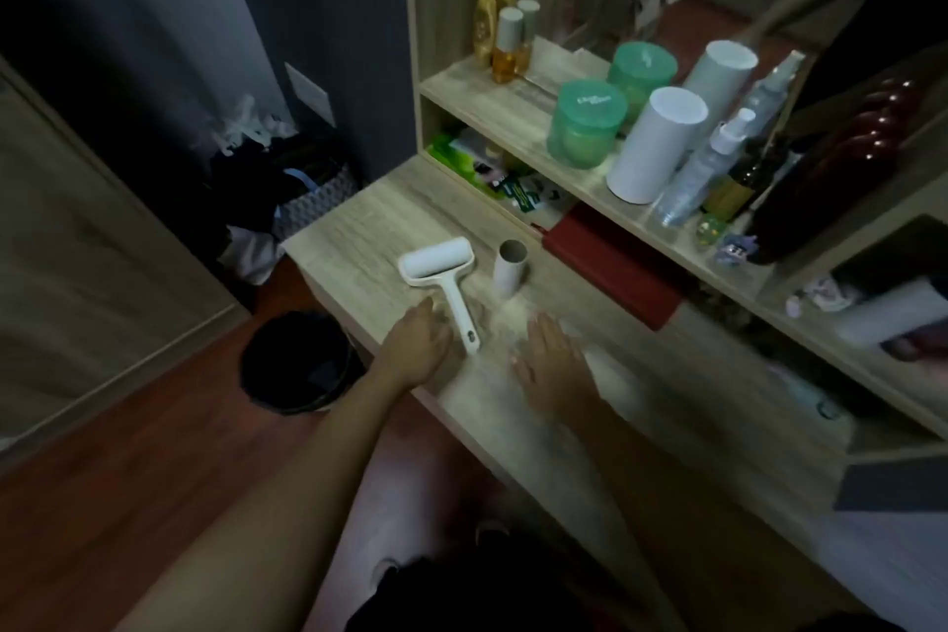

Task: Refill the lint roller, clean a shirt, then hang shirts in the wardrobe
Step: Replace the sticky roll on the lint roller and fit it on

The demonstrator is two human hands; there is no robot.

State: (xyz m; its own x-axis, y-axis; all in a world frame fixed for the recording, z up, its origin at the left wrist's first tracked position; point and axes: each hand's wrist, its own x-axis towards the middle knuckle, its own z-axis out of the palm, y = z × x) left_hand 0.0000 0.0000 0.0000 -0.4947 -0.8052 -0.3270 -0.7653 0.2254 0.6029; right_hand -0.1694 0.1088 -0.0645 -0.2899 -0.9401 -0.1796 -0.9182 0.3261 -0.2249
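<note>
Lying on the table [359, 241], the lint roller [441, 278] carries a white roll, with the empty cardboard core [510, 268] upright just right of it. The left hand [416, 343] rests flat just left of the roller's handle, the right hand [551, 357] flat to its right, fingers spread and holding nothing. Refilling looks finished or nearly so; next, 1 hand needs to grasp the handle.
</note>
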